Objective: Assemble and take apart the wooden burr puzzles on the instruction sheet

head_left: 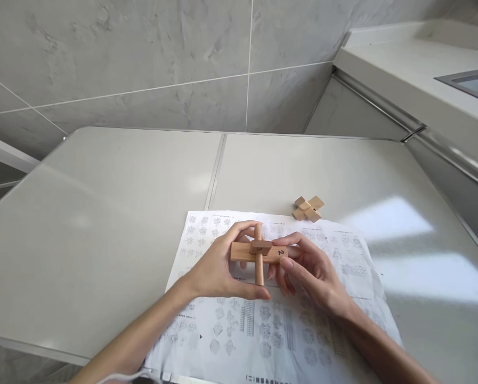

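Note:
A wooden burr puzzle (pixel 241 252) is held between my two hands above a printed sheet. It has a flat bar marked "2", a round dowel crossing it and a short block at the crossing. My left hand (pixel 218 266) grips the dowel, with the thumb at its near end and a finger at its far end. The thumb and index finger of my right hand (pixel 316 269) pinch the numbered end of the bar. Beyond the right hand, a second wooden burr puzzle (pixel 308 208) of crossed pieces sits at the sheet's far edge.
The printed instruction sheet (pixel 199 320) with small diagrams lies on a pale table (pixel 103 224) with a seam. A grey tiled wall (pixel 143 53) stands behind. A white counter (pixel 402 64) rises at the right. A white cable (pixel 130 376) shows at the near edge.

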The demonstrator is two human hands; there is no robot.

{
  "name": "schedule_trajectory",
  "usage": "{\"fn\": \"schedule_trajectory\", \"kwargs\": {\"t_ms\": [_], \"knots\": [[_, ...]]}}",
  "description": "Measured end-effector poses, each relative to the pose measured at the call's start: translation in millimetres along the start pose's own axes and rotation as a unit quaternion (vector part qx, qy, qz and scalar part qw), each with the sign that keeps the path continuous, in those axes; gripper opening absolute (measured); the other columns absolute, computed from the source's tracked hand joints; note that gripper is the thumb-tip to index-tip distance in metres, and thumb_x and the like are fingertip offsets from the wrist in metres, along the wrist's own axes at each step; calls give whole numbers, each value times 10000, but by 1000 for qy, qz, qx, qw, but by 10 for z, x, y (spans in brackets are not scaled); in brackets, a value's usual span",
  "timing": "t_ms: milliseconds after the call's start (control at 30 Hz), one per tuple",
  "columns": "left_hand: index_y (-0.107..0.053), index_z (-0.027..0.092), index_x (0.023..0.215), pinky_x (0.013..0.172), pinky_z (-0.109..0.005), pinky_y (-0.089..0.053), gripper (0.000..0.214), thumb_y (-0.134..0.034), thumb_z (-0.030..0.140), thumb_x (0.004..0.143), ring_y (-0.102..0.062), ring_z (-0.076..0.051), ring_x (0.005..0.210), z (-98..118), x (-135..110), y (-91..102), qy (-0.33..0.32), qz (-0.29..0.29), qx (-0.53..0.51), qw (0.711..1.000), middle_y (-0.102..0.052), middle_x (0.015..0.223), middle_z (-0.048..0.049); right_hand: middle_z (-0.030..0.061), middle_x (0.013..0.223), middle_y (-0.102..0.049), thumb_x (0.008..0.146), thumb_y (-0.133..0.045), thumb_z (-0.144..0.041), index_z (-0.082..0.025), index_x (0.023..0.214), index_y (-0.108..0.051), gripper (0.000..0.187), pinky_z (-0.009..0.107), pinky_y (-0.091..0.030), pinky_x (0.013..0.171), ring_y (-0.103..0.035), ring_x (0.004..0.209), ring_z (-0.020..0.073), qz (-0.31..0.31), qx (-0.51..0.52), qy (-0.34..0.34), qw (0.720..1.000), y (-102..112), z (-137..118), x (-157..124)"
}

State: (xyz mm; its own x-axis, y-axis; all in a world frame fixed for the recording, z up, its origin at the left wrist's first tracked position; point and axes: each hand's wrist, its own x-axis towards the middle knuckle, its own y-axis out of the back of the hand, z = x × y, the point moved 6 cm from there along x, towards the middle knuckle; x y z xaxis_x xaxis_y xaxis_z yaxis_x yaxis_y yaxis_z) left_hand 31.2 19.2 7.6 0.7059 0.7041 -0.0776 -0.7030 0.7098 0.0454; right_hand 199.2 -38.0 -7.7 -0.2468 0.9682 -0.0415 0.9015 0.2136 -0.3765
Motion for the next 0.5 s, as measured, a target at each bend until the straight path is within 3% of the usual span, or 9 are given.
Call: {"fn": "schedule_trajectory", "kwargs": {"t_ms": [100,267,500], "knots": [[-519,279,1434,1124,-591,-498,952,-1043,434,653,-718,-358,1169,22,13,-1,-1,8,13,1000,-758,1159,-84,6,817,-769,1083,-685,-445,-267,1233,-647,237,238,-502,520,-644,556,121,2,-2,-8,1000,13,6,-4],[-485,307,1496,1088,-567,-542,1015,-1041,428,656,-688,-354,1227,9,19,19,-11,38,74,996,-732,1279,-96,-18,721,-697,1099,-633,-489,-244,1167,-651,255,250,-495,524,-600,551,126,64,-71,-25,995,75,11,11],[-457,399,1545,1044,-534,-589,1019,-1011,301,695,-687,-298,1157,29,-33,30,-116,84,178,974,-673,1299,-57,-31,711,-663,1123,-592,-404,-252,1207,-652,184,248,-481,530,-604,565,126,93,-204,29,974,92,-49,25]]}}
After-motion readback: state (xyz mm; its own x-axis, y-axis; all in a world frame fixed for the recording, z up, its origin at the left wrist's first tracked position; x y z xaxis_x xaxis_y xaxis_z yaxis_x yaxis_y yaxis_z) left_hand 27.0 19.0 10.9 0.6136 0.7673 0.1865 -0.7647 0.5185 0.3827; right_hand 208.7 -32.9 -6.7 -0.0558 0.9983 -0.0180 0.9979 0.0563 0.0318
